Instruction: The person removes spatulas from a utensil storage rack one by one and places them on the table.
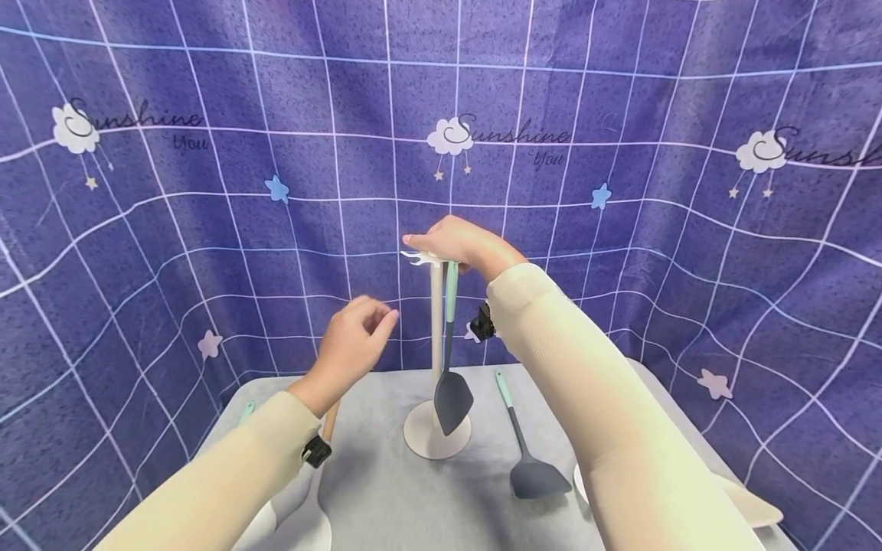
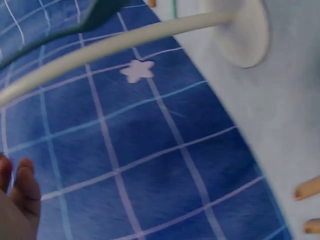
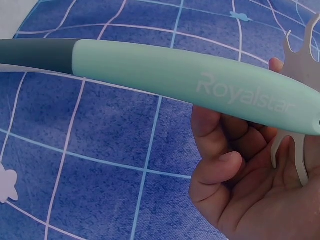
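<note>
A pale utensil stand (image 1: pixel 437 329) with a round base and a ring of hooks (image 1: pixel 422 258) on top stands mid-table. From it hangs a dark spatula (image 1: pixel 453 402) with a mint handle (image 3: pixel 175 80), blade downward. My right hand (image 1: pixel 451 239) is over the stand's top; in the right wrist view its curled fingers (image 3: pixel 215 175) are around the hooks, behind the spatula handle. My left hand (image 1: pixel 354 337) hovers left of the pole, fingers loosely bent, holding nothing. In the left wrist view, only its fingertips (image 2: pixel 25 182) show at the lower left.
Another dark turner (image 1: pixel 537 476) with a mint handle lies right of the stand. At left lie a white utensil with a wooden handle (image 1: pixel 331 419) and a mint handle end (image 1: pixel 248 411), partly under my left arm. Pale items, one of them (image 1: pixel 751 501), show beside my right sleeve. A purple curtain hangs behind.
</note>
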Motion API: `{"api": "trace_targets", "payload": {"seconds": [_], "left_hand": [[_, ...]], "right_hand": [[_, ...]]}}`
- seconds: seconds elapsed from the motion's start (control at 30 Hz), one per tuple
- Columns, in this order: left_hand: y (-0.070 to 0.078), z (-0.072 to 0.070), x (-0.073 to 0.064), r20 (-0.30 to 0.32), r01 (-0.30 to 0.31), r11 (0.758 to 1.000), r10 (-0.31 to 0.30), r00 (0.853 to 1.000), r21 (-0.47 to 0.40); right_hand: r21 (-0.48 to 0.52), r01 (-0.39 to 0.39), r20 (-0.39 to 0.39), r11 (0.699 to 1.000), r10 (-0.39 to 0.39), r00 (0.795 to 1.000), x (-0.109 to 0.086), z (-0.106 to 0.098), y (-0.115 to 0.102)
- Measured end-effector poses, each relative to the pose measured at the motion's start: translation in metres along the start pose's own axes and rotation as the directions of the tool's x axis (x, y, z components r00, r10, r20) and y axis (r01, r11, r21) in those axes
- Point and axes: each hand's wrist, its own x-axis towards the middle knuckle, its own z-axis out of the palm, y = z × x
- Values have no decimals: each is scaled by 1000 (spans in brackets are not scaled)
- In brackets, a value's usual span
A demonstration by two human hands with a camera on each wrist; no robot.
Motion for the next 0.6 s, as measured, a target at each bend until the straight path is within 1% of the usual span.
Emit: {"api": "trace_targets", "payload": {"seconds": [0.03, 0.07, 0.1, 0.17, 0.23, 0.27, 0.4, 0.5, 0.53, 0.6], "left_hand": [[7, -1, 5, -35, -51, 999, 50, 998, -13], [14, -1, 10, -71, -105, 994, 103, 992, -26], [20, -2, 14, -105, -158, 987, 153, 983, -33], [32, -3, 22, -167, -248, 968, 238, 957, -40], [42, -4, 29, -213, -315, 949, 301, 929, -31], [47, -5, 32, -225, -333, 943, 320, 920, -21], [63, -7, 38, -239, -368, 927, 374, 896, 70], [70, -7, 39, -242, -394, 909, 417, 876, 139], [71, -7, 40, -242, -405, 901, 432, 869, 154], [73, -7, 41, -242, -418, 893, 448, 860, 167]], "right_hand": [[-3, 1, 0, 1000, -1, 1000, -1, 0, 0], [-6, 1, 0, 1000, -1, 1000, -1, 0, 0], [-9, 1, 0, 1000, -1, 1000, -2, -1, -1], [-13, 2, -2, 1000, -2, 1000, -3, -1, -1], [-13, 4, -7, 1000, -4, 1000, -4, 0, -1], [-12, 7, -17, 1000, -7, 1000, -4, 0, -1], [3, 12, -22, 1000, -12, 1000, -4, 2, 0], [15, 15, -15, 1000, -15, 1000, -4, 2, 1], [11, 19, -17, 1000, -19, 1000, -3, 2, 2], [1, 33, -28, 999, -33, 999, -2, 3, 3]]}}
